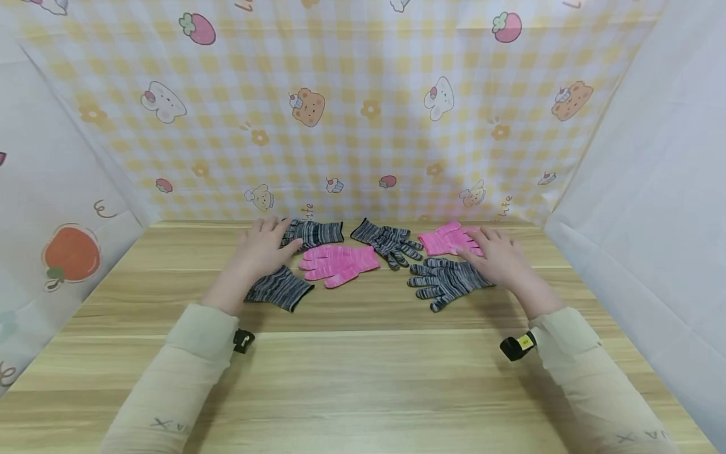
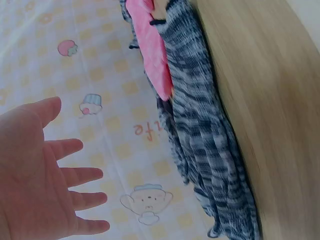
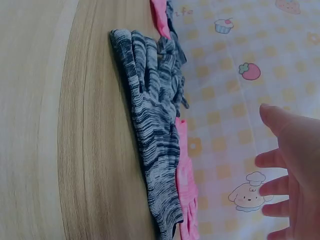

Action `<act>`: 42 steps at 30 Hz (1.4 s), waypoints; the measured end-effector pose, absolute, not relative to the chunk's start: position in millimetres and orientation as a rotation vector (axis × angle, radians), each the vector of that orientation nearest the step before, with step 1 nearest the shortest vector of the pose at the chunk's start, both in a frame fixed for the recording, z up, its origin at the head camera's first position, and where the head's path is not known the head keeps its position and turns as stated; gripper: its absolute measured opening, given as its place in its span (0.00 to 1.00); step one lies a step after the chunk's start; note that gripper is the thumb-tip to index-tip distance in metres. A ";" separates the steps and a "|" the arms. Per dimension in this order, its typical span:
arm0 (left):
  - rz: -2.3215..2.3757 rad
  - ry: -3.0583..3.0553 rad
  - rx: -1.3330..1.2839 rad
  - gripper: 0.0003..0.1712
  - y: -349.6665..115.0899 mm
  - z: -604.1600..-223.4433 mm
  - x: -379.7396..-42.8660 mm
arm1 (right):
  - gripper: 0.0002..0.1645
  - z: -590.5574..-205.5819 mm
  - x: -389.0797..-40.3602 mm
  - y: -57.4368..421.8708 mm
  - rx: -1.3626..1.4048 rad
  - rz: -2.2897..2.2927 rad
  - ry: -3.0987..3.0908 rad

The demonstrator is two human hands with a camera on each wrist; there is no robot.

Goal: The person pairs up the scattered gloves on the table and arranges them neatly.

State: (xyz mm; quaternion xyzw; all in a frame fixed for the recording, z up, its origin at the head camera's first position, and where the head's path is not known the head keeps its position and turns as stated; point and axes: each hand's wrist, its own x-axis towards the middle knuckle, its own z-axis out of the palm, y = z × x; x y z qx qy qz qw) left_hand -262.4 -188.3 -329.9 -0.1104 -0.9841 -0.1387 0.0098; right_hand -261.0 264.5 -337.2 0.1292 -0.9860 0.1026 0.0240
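My left hand [image 1: 266, 249] is spread over the left side of a group of knitted gloves. Under it lie a grey-and-black glove [image 1: 320, 233] at the back and another striped grey glove [image 1: 283, 290] in front, its fingers hidden by my hand. In the left wrist view the fingers of my left hand [image 2: 40, 180] are apart, with nothing in them. My right hand [image 1: 499, 255], also spread and holding nothing, overlaps a pink glove [image 1: 445, 241] and a grey striped glove [image 1: 448, 280] in the head view. Between the hands lie a pink glove [image 1: 340, 261] and a grey glove [image 1: 391, 243].
All the gloves lie toward the back of a wood-grain table [image 1: 374, 384]. A yellow checked cloth [image 1: 363, 151] with cartoon prints hangs right behind them. White cloth panels flank the table on the left [image 1: 34, 189] and right [image 1: 652, 189].
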 end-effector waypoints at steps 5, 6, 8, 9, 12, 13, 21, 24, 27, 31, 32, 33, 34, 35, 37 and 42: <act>-0.464 -3.044 -0.366 0.43 -178.7 -330.5 -258.6 | 0.46 -338.1 -258.3 264.4 0.416 0.352 -3.061; -0.472 -3.039 -0.371 0.42 -176.4 -330.3 -257.7 | 0.46 -338.3 -257.6 265.0 0.425 0.365 -3.056; -0.486 -3.024 -0.384 0.42 -172.2 -330.5 -256.5 | 0.44 -338.6 -255.7 266.0 0.438 0.401 -3.048; -0.488 -3.016 -0.397 0.41 -170.3 -330.7 -256.2 | 0.44 -338.9 -254.8 266.7 0.446 0.428 -3.041; -0.492 -3.000 -0.418 0.41 -163.6 -330.6 -254.6 | 0.42 -340.5 -252.2 270.2 0.435 0.518 -3.029; -0.493 -2.994 -0.424 0.40 -161.4 -330.6 -253.9 | 0.41 -341.3 -251.7 271.6 0.426 0.545 -3.027; -0.596 -2.947 -0.440 0.35 -142.9 -331.5 -246.1 | 0.41 -344.3 -245.2 279.6 0.355 0.700 -3.008; -0.650 -2.923 -0.474 0.33 -136.4 -332.9 -245.3 | 0.41 -343.3 -241.9 280.1 0.336 0.730 -3.003; -0.695 -2.910 -0.485 0.31 -130.0 -334.1 -244.9 | 0.41 -342.7 -239.8 280.2 0.313 0.751 -2.995; -0.773 -2.905 -0.471 0.30 -120.1 -335.5 -244.2 | 0.41 -344.2 -238.7 280.5 0.286 0.789 -2.975; -0.794 -2.903 -0.464 0.29 -117.4 -336.1 -244.2 | 0.40 -344.7 -238.5 280.5 0.282 0.800 -2.968; -0.818 -2.903 -0.456 0.28 -114.8 -336.9 -244.1 | 0.40 -345.0 -238.3 280.4 0.276 0.808 -2.962; -0.843 -2.905 -0.446 0.28 -111.8 -337.6 -243.8 | 0.40 -345.2 -238.1 280.7 0.269 0.816 -2.957; -0.863 -2.908 -0.437 0.28 -109.0 -338.6 -243.8 | 0.40 -345.2 -237.8 281.1 0.260 0.825 -2.952; -0.906 -2.913 -0.424 0.29 -103.5 -341.0 -243.5 | 0.38 -345.1 -237.1 281.4 0.237 0.851 -2.947; -0.937 -2.923 -0.418 0.30 -90.8 -346.8 -244.8 | 0.35 -344.8 -236.0 282.4 0.166 0.889 -2.927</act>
